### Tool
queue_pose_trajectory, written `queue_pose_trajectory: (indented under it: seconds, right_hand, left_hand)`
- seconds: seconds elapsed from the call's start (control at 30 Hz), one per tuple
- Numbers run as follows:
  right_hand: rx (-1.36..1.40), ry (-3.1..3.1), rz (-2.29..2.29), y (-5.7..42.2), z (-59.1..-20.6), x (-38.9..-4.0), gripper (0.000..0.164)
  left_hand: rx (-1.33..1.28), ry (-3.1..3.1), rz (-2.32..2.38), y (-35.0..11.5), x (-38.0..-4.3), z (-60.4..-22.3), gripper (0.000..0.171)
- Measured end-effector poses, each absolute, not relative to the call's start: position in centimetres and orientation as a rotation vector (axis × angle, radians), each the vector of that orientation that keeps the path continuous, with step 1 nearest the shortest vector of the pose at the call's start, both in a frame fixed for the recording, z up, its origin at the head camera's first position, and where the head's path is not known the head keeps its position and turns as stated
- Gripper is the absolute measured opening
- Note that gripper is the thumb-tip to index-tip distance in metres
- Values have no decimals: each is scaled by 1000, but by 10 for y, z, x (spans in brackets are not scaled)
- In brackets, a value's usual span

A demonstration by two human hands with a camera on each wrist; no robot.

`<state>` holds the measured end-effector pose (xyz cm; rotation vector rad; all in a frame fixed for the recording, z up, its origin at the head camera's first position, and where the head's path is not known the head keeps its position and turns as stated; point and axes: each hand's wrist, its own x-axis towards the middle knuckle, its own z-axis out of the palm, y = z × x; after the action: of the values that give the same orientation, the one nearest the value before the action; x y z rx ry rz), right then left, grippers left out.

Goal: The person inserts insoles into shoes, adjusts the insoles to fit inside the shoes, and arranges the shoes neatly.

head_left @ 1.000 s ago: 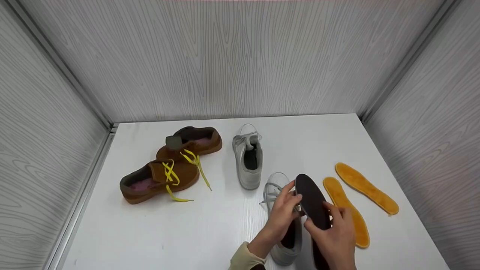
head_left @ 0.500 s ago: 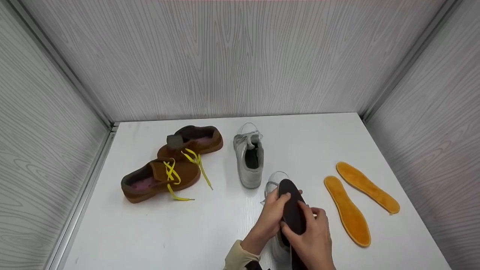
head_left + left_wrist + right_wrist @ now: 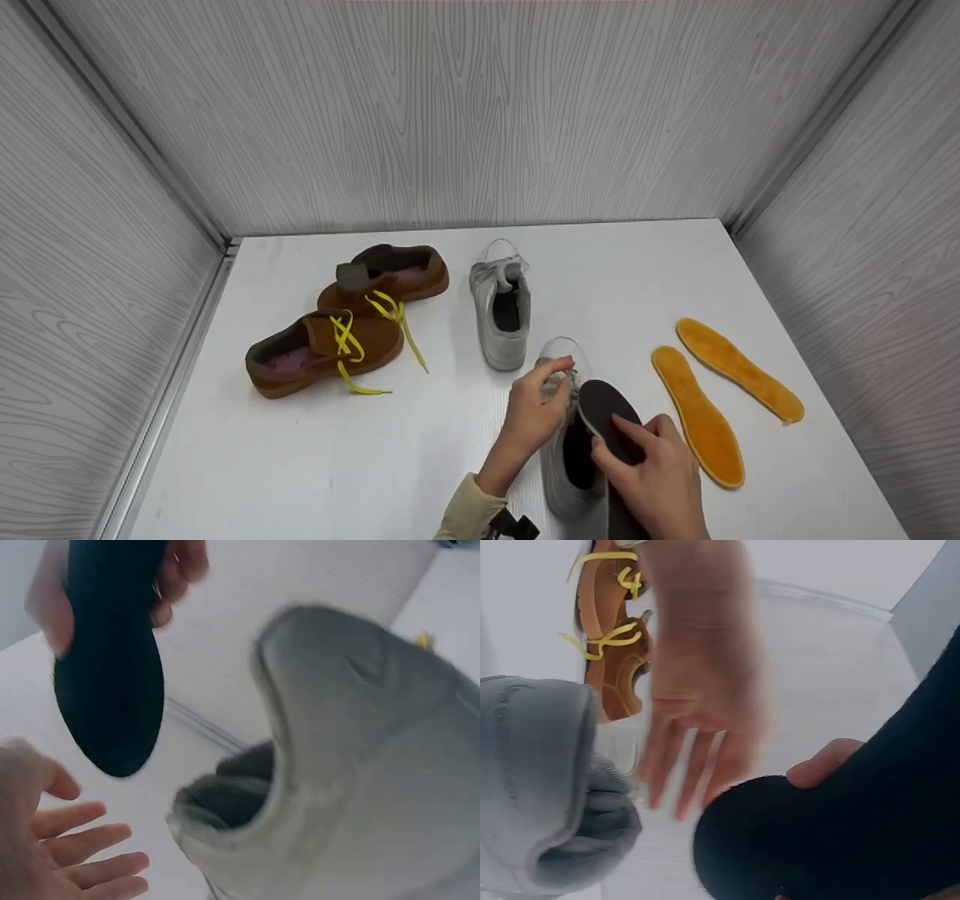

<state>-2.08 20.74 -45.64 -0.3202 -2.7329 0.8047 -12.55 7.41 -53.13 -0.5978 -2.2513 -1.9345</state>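
Note:
My right hand (image 3: 660,472) pinches a dark insole (image 3: 600,403) near its front part, thumb on one edge and fingers on the other. The insole is tilted over the right side of a grey sneaker (image 3: 556,469), its far end partly hidden by the hand. My left hand (image 3: 531,411) is beside the sneaker's laces, holding nothing. In the left wrist view its fingers (image 3: 94,840) are spread below the insole (image 3: 112,690), apart from it. The sneaker's opening (image 3: 232,799) faces the insole there.
Two yellow fuzzy insoles (image 3: 697,420) lie on the white table (image 3: 360,465) to the right. A second grey sneaker (image 3: 501,322) stands farther back. At the left is a pair of brown shoes (image 3: 375,337) with yellow laces. Wood-patterned panels (image 3: 465,112) border the table.
Both hands gripped the insole and brought it left over the sneaker. Since then my left hand has let go, and the right hand has carried the insole back rightward.

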Motion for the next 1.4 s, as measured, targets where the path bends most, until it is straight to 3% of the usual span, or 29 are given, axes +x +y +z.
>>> queue_pose_trajectory:
  seconds: [0.17, 0.43, 0.83, 1.23, 1.4]
  right_hand:
    - [-343, -2993, 780, 212, -444, -15, 34]
    - [-187, -3238, 796, 210, -457, -16, 14]
    - [-46, -3089, 758, 196, -494, -46, 28]
    - [-82, -3129, 698, 195, -505, -46, 19]
    - [-99, -3373, 553, 194, -484, -25, 43]
  left_hand:
    - [-766, -2512, -1739, 69, -124, -543, 37]
    - [-681, -2705, -1488, 72, -124, -544, 41]
    - [-625, -2753, -1378, 75, -126, -541, 36]
    - [-597, -2729, -1300, 77, -124, -543, 31]
    - [-542, -2728, -1304, 81, -118, -544, 30]
